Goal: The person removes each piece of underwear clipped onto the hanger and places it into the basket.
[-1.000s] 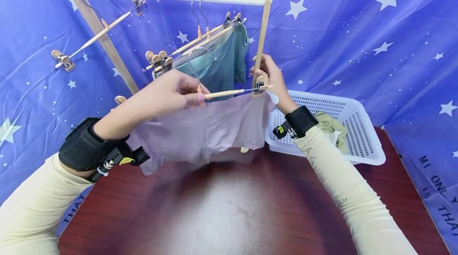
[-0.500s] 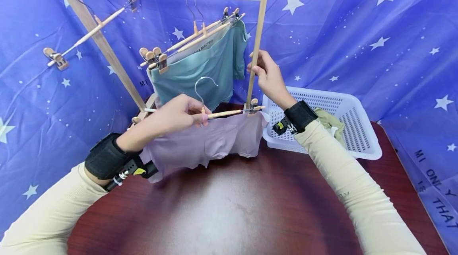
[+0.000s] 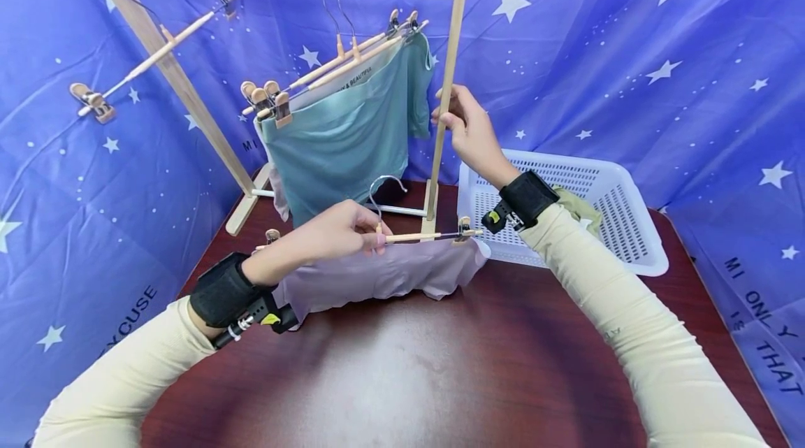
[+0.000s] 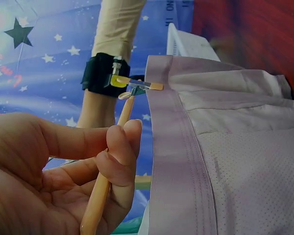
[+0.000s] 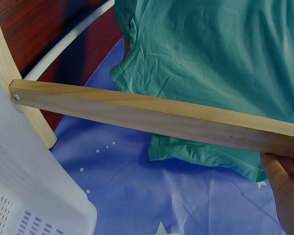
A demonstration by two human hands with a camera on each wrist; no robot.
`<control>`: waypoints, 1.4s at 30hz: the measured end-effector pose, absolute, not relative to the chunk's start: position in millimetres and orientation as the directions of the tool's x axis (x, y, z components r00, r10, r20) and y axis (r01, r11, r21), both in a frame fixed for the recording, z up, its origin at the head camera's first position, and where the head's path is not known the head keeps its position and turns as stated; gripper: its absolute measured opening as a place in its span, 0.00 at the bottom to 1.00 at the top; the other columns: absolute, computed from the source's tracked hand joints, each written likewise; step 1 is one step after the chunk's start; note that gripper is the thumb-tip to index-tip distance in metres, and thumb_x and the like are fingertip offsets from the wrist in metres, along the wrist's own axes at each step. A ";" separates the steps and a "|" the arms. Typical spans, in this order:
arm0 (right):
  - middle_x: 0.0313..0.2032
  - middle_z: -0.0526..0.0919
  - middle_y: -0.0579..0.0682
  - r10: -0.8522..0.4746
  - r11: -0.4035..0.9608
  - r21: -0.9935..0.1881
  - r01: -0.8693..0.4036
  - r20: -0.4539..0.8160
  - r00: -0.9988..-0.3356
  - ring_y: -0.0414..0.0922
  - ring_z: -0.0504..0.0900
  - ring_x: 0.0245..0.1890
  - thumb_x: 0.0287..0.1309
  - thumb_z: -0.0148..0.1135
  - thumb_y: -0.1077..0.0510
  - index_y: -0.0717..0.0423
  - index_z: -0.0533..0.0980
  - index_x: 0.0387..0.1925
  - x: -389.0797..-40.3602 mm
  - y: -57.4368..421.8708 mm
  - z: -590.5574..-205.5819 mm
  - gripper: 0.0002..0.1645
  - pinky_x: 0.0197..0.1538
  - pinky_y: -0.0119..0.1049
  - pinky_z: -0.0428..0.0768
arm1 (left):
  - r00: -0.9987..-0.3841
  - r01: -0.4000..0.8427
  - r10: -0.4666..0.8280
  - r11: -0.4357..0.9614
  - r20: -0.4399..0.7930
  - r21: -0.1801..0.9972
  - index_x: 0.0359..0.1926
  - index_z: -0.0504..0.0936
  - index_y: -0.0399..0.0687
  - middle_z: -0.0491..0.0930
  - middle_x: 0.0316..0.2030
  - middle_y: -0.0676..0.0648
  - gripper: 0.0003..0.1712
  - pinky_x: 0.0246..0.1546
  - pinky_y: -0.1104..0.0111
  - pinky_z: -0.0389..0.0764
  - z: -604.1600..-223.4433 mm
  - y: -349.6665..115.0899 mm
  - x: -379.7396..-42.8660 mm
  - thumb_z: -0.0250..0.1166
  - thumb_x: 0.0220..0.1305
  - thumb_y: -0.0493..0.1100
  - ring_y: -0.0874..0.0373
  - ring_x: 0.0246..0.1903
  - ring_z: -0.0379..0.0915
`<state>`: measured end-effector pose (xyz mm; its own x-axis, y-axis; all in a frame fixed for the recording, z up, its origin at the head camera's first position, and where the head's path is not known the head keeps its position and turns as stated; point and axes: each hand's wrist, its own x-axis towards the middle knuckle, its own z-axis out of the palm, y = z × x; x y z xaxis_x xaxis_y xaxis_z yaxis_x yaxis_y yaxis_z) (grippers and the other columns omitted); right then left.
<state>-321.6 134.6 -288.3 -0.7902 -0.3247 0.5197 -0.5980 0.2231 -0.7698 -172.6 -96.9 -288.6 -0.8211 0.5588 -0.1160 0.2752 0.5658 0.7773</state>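
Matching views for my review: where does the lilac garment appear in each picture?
Head: the lilac garment hangs just below center, under the left hand.
Left wrist: it fills much of the right half.
Right wrist: it is not in this picture.
Shared landmark: the white perforated basket, right of center in head, partly visible near the top in left wrist, lower left in right wrist.

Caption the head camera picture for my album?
Left hand holds a hanger bearing a lilac garment; right hand grips the rack.

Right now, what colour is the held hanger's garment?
Pale mauve; the garment shows best in the left wrist view.
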 end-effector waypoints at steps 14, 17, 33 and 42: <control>0.41 0.75 0.68 -0.334 0.247 -0.777 -0.579 0.493 -0.803 0.47 0.79 0.42 0.67 0.41 0.71 0.68 0.65 0.54 -301.8 135.7 -262.9 0.15 0.53 0.40 0.77 | -0.808 0.203 0.569 0.510 -0.152 0.836 0.34 0.83 0.36 0.83 0.28 0.47 0.08 0.29 0.73 0.73 -309.7 -83.2 -187.7 0.58 0.63 0.35 0.62 0.25 0.76; 0.42 0.74 0.68 -0.350 0.251 -0.791 -0.558 0.464 -0.814 0.54 0.78 0.45 0.67 0.42 0.70 0.68 0.64 0.55 -301.7 136.3 -259.4 0.16 0.54 0.42 0.77 | -0.801 0.170 0.573 0.494 -0.172 0.852 0.36 0.83 0.34 0.82 0.26 0.48 0.08 0.26 0.73 0.71 -312.1 -81.5 -194.0 0.58 0.63 0.34 0.60 0.24 0.75; 0.49 0.76 0.63 -0.320 0.287 -0.856 -0.430 0.338 -0.885 0.50 0.78 0.48 0.67 0.49 0.63 0.60 0.65 0.60 -312.8 143.8 -266.3 0.21 0.54 0.40 0.74 | -0.760 0.109 0.599 0.502 -0.253 0.858 0.39 0.83 0.35 0.82 0.27 0.48 0.09 0.32 0.71 0.75 -331.5 -90.8 -227.2 0.58 0.64 0.36 0.59 0.28 0.75; 0.51 0.78 0.56 -0.349 0.331 -0.874 -0.356 0.238 -0.907 0.49 0.77 0.51 0.64 0.55 0.54 0.56 0.70 0.58 -282.2 176.2 -298.3 0.22 0.55 0.36 0.74 | -0.748 0.055 0.605 0.468 -0.274 0.882 0.40 0.82 0.32 0.80 0.26 0.50 0.10 0.26 0.75 0.69 -343.1 -95.0 -231.5 0.58 0.65 0.36 0.61 0.26 0.72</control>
<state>-282.2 176.2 -298.3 -0.9067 -0.3486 0.2375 -0.3563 0.3313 -0.8737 -231.5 -95.0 -343.1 -0.7477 0.6050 -0.2738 0.0555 0.4677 0.8821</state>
